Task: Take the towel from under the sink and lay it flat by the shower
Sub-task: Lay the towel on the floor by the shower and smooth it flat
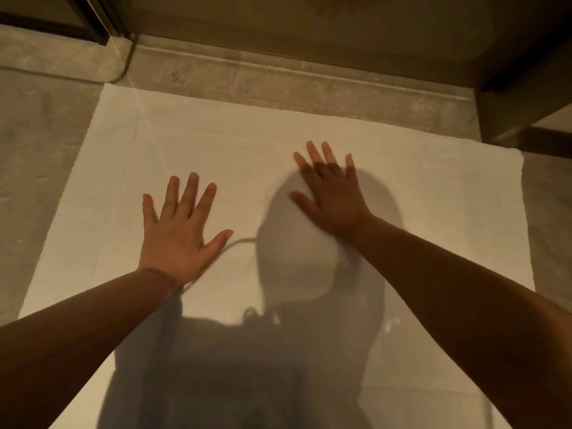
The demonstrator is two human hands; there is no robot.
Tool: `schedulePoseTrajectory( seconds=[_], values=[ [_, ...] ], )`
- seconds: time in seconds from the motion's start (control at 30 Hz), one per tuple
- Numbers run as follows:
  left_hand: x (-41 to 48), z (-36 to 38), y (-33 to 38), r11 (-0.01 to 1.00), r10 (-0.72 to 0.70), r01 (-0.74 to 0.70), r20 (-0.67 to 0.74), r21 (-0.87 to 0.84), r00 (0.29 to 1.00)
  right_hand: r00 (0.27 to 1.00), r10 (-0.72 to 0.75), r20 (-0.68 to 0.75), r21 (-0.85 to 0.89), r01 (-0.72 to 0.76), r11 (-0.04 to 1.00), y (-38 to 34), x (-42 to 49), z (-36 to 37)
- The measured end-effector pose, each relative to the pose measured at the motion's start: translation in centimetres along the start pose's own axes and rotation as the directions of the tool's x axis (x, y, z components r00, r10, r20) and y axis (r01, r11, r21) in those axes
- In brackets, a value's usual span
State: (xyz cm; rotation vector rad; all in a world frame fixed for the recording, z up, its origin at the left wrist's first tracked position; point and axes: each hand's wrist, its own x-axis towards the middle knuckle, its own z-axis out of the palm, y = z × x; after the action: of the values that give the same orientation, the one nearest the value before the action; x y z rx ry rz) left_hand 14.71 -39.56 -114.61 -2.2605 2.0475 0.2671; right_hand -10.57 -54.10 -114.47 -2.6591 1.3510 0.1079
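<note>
A white towel (433, 218) lies spread flat on the stone floor, its far edge close to the raised shower threshold (278, 75). My left hand (181, 230) rests palm down on the towel's left half, fingers apart. My right hand (331, 193) presses palm down a little farther away, right of centre, fingers spread too. Neither hand holds anything. My shadow covers the towel's near middle.
A dark door frame (99, 23) stands at the far left corner. A wooden cabinet or wall base (526, 97) juts in at the far right, near the towel's right corner. Grey stone floor (40, 144) borders the towel on both sides.
</note>
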Motion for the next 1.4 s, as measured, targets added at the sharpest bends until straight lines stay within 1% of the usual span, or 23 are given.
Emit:
schedulePoseTrajectory(
  seconds=[0.07,0.13,0.23,0.3,0.33,0.37,0.4,0.47,0.53,0.57,0.6,0.63,0.8,0.83,0.87,0.9,0.97,1.0,1.07,1.13,1.2,1.27,1.4],
  values=[
    [0.0,0.0,0.0,1.0,-0.008,0.008,0.006,0.0,1.0,0.991,0.128,-0.035,0.04,-0.127,0.991,2.4,-0.2,-0.5],
    [0.0,0.1,0.0,1.0,-0.005,0.005,0.012,0.0,1.0,0.959,0.281,-0.025,0.085,-0.278,0.957,5.7,-0.6,-1.0],
    [0.1,0.0,0.0,1.0,-0.004,0.004,0.02,0.001,1.0,0.872,0.489,0.025,0.089,-0.489,0.868,9.7,-2.1,-1.4],
    [0.1,-0.1,0.1,1.0,-0.001,0.001,0.018,-0.011,1.0,0.811,0.582,0.062,0.102,-0.586,0.804,10.3,-2.4,-1.7],
    [0.1,-0.2,0.0,1.0,0.001,-0.001,0.017,-0.013,1.0,0.792,0.609,0.052,0.111,-0.61,0.784,9.7,-2.1,-1.8],
    [0.1,-0.2,0.0,1.0,0.003,-0.003,0.016,-0.011,1.0,0.801,0.599,0.017,0.12,-0.596,0.794,8.5,-1.5,-2.0],
    [0.1,-0.2,0.0,1.0,0.005,-0.005,0.015,-0.009,1.0,0.843,0.537,-0.032,0.126,-0.53,0.839,6.8,-0.7,-2.1],
    [0.1,-0.3,0.1,1.0,0.005,-0.005,0.015,-0.007,1.0,0.952,0.288,-0.104,0.108,-0.277,0.955,2.0,0.8,-2.0],
    [0.0,-0.3,0.1,1.0,0.007,-0.006,0.018,-0.009,1.0,0.995,0.044,-0.089,0.036,-0.041,0.998,-2.9,1.2,-1.0],
    [0.0,-0.3,0.0,1.0,0.008,-0.008,0.019,-0.007,1.0,0.999,-0.018,-0.048,0.015,0.019,1.0,-4.4,1.0,-0.4],
    [0.0,-0.4,0.0,1.0,0.009,-0.009,0.019,-0.005,1.0,0.999,-0.043,-0.01,0.008,0.043,0.999,-4.9,0.8,0.1],
    [0.0,-0.4,0.0,1.0,0.013,-0.013,0.019,-0.003,1.0,0.999,-0.048,0.006,0.013,0.048,0.999,-4.4,0.4,0.4],
    [0.2,-0.4,0.0,1.0,0.019,-0.019,0.016,0.013,1.0,0.999,0.011,-0.042,0.055,-0.009,0.998,-0.4,-0.8,0.3],
    [0.4,-0.7,0.0,0.998,0.059,-0.059,-0.008,0.026,0.998,0.999,0.026,-0.042,0.052,-0.023,0.998,0.1,-1.0,0.3],
    [0.7,-1.0,0.2,0.99,0.137,-0.135,-0.04,0.042,0.99,0.998,0.049,-0.047,0.048,-0.047,0.998,0.7,-1.2,0.4],
    [1.1,-1.3,1.0,0.968,0.245,-0.241,-0.064,0.063,0.967,0.996,0.076,-0.054,0.048,-0.073,0.996,1.4,-1.5,0.4],
    [2.2,-1.4,4.2,0.896,0.442,-0.434,-0.096,0.097,0.892,0.992,0.103,-0.069,0.059,-0.099,0.993,2.7,-1.8,0.5],
    [2.7,-1.4,6.4,0.885,0.464,-0.461,-0.086,0.061,0.881,0.993,0.095,-0.074,0.069,-0.09,0.994,3.2,-2.0,0.5],
    [3.0,-0.7,10.1,0.931,0.36,-0.362,-0.043,-0.047,0.932,0.995,0.061,-0.079,0.082,-0.054,0.995,4.2,-2.4,0.5],
    [2.9,0.3,11.3,0.956,0.291,-0.291,-0.025,-0.021,0.957,0.993,0.073,-0.094,0.091,-0.065,0.994,5.8,-2.7,0.3],
    [2.9,0.9,11.0,0.95,0.311,-0.31,-0.033,0.028,0.95,0.984,0.146,-0.105,0.103,-0.135,0.985,8.4,-3.1,0.0],
    [2.9,1.0,10.7,0.951,0.309,-0.308,-0.032,0.034,0.95,0.975,0.195,-0.106,0.085,-0.186,0.979,10.9,-3.7,-0.1],
    [3.1,0.7,11.2,0.952,0.299,-0.299,0.002,0.073,0.954,0.945,0.299,-0.133,0.094,-0.288,0.953,16.0,-5.3,-0.5]
  ],
)
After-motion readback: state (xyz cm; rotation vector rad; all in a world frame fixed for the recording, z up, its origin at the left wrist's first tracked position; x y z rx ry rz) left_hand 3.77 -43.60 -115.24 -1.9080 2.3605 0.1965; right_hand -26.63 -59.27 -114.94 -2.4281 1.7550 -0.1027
